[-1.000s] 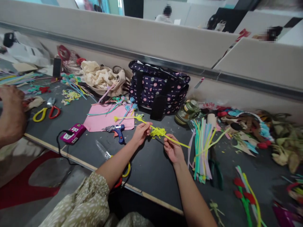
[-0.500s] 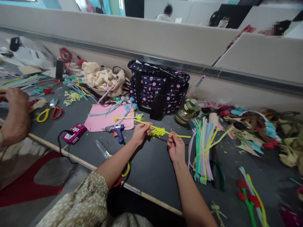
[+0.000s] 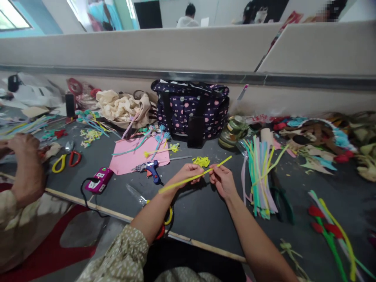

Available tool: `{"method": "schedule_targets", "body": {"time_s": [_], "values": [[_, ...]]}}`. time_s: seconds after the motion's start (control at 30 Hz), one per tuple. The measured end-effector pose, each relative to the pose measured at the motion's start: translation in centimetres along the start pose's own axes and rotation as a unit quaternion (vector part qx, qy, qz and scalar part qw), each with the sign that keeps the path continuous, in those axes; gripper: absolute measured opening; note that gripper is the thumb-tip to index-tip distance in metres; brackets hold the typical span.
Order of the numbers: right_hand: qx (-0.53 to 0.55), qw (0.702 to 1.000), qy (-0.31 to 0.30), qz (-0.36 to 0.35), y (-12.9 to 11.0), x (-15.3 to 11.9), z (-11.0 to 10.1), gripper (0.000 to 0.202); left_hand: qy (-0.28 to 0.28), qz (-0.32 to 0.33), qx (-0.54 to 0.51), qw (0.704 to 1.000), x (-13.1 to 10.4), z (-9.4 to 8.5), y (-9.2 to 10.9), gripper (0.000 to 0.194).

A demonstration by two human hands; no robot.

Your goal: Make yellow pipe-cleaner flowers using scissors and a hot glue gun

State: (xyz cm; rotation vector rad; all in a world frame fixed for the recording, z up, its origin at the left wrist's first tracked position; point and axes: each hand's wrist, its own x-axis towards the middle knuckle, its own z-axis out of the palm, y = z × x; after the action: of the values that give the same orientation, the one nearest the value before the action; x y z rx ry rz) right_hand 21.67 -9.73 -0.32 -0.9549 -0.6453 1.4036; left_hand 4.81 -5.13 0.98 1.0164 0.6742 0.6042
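Observation:
A yellow pipe cleaner (image 3: 179, 184) runs between my two hands, tilted up toward the right. My left hand (image 3: 189, 173) pinches it near the middle, and its long free end lies across my left wrist. Close by, the fingertips of my right hand (image 3: 222, 179) grip it further along, with a short end sticking out past them. Just beyond my hands sits a small pile of yellow clippings (image 3: 201, 161). A blue glue gun (image 3: 152, 170) rests left of my left hand. Scissors (image 3: 137, 195) lie partly hidden beneath my left forearm.
A bundle of pastel pipe cleaners (image 3: 260, 180) and green-handled pliers (image 3: 281, 201) lie to the right. Behind stand a patterned bag (image 3: 179, 103), a phone (image 3: 195, 132) and a jar (image 3: 234, 131). Leftward are pink paper (image 3: 123, 156), a purple box (image 3: 99, 180) and a co-worker's hand (image 3: 25, 150).
The pipe cleaner has swung from slanting down rightward to slanting up rightward, its left part now over my left wrist. My hands have come closer together. The camera view has shifted.

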Motion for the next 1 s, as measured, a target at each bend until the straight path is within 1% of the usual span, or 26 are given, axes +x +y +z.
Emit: {"method": "schedule_targets", "body": {"time_s": [0.13,0.3,0.37,0.4,0.43,0.47,0.5,0.53,0.57,0.63,0.67,0.73,0.83,1.0], "values": [[-0.011,1.0,0.004,-0.003,0.1,-0.1,0.2,0.022,-0.016,-0.043,0.017,0.999,-0.3,0.5,0.5,0.037],[-0.034,0.999,-0.001,-0.011,0.0,-0.3,0.6,0.024,-0.027,-0.065,0.03,0.997,-0.2,0.5,0.7,0.035],[-0.055,0.997,0.02,-0.043,0.1,-0.4,0.9,0.025,-0.009,-0.064,0.027,0.998,-0.1,0.3,0.5,0.034],[-0.072,0.993,0.047,-0.075,0.1,-0.5,1.0,0.025,0.006,-0.062,0.022,0.998,0.0,0.2,0.4,0.033],[-0.097,0.985,0.081,-0.116,0.2,-0.6,1.1,0.024,0.022,-0.058,0.015,0.998,0.1,0.1,0.3,0.033],[-0.131,0.971,0.116,-0.164,0.2,-0.7,1.1,0.022,0.035,-0.054,0.008,0.998,0.2,0.0,0.2,0.032],[-0.175,0.95,0.143,-0.215,0.1,-0.8,1.0,0.019,0.046,-0.051,0.002,0.998,0.3,-0.2,0.2,0.031],[-0.224,0.925,0.153,-0.264,0.1,-0.9,0.9,0.015,0.051,-0.05,-0.001,0.997,0.4,-0.3,0.2,0.03],[-0.277,0.898,0.147,-0.308,0.0,-1.0,0.7,0.012,0.051,-0.052,-0.002,0.997,0.4,-0.4,0.2,0.03],[-0.367,0.844,0.108,-0.376,-0.3,-1.1,0.4,0.013,0.041,-0.058,-0.002,0.997,0.4,-0.4,0.1,0.029],[-0.401,0.821,0.089,-0.398,-0.4,-1.1,0.2,0.017,0.034,-0.062,-0.001,0.998,0.4,-0.4,0.1,0.028],[-0.443,0.789,0.063,-0.421,-0.5,-1.0,-0.1,0.024,0.023,-0.069,-0.003,0.997,0.4,-0.3,0.1,0.028],[-0.474,0.767,0.046,-0.429,-0.3,-0.8,-0.3,0.028,0.017,-0.081,-0.015,0.996,0.3,-0.2,0.2,0.029],[-0.484,0.759,0.039,-0.433,0.2,-0.6,-0.5,0.024,0.006,-0.094,-0.027,0.995,0.2,-0.2,0.4,0.03]]}}
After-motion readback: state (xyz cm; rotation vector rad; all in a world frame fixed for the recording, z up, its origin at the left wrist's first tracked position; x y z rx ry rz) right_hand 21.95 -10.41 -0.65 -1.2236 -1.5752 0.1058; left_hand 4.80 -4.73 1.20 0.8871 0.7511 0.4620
